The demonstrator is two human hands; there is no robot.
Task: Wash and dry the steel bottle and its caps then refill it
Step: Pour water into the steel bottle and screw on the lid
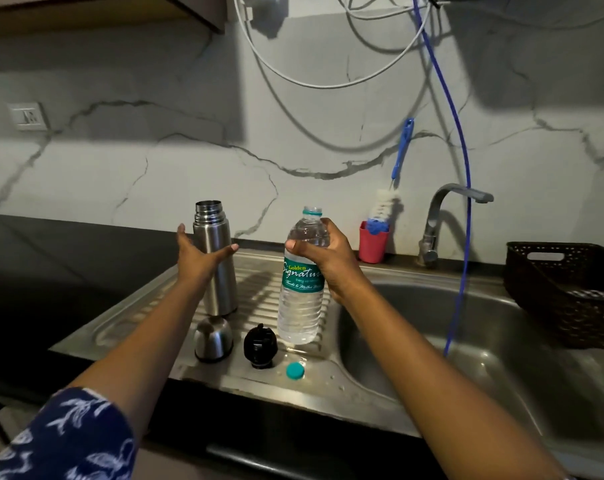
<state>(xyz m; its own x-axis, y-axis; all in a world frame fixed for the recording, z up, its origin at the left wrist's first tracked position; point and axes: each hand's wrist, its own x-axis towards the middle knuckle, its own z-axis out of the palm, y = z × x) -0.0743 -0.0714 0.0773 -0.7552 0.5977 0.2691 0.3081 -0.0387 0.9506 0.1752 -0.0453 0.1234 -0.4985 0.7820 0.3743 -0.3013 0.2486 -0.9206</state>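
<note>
Marble-veined wall backs the sink's drainboard (231,377). At its 12 o'clock the steel bottle (217,278) stands open, with the steel cap (213,337) and black cap (260,345) at 6. The left hand (198,254) spreads wide at it, and the right hand (331,258) grips an uncapped water bottle (300,306). Refilling looks to be in hand: steady the bottle, then tip slowly.

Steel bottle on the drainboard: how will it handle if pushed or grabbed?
Tall and narrow, the steel bottle stands upright on the ribbed drainboard, so a push near its top would probably tip it. Its metal wall likely stays rigid under grip. Smooth finish and droplets on the drainboard suggest it may be slippery.
</note>
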